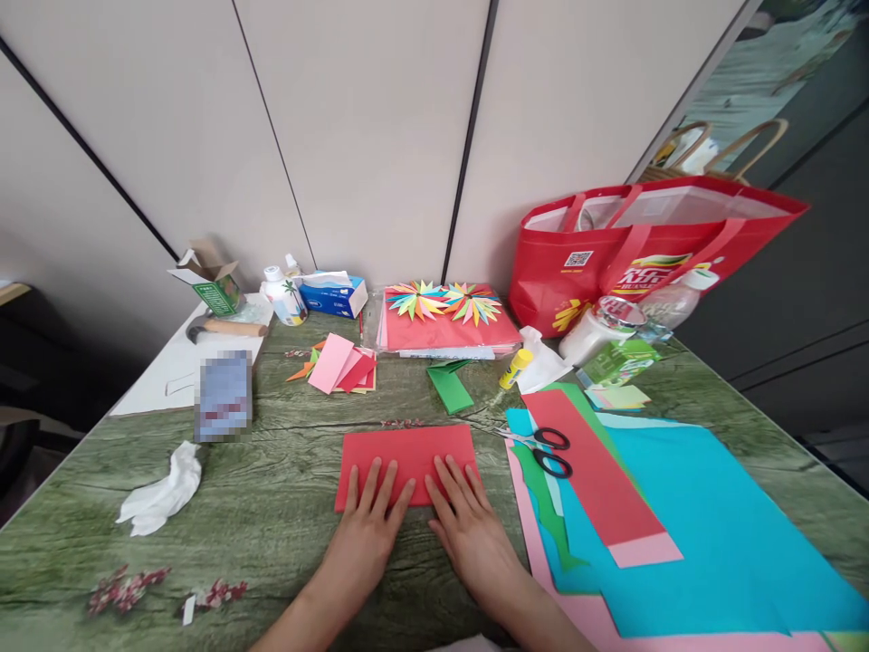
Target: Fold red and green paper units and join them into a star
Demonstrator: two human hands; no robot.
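Centrally, the left hand point(367, 530) and right hand point(468, 525) lie flat, side by side, fingers spread on the red paper point(407, 448) on the green surface point(272, 507). Rightward, a red bag point(549, 290) shows a QR code; its lettering is unreadable.

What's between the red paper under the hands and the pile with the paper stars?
In the head view, a folded green paper lies between the red paper and the star pile.

A green wood-grain table point(285, 516) is carrying craft supplies — a red paper sheet point(407, 450) lying at centre, a crumpled tissue point(163, 493) at left, blue and pink sheets point(712, 525) fanning at right, a red tote bag point(611, 263) standing behind.
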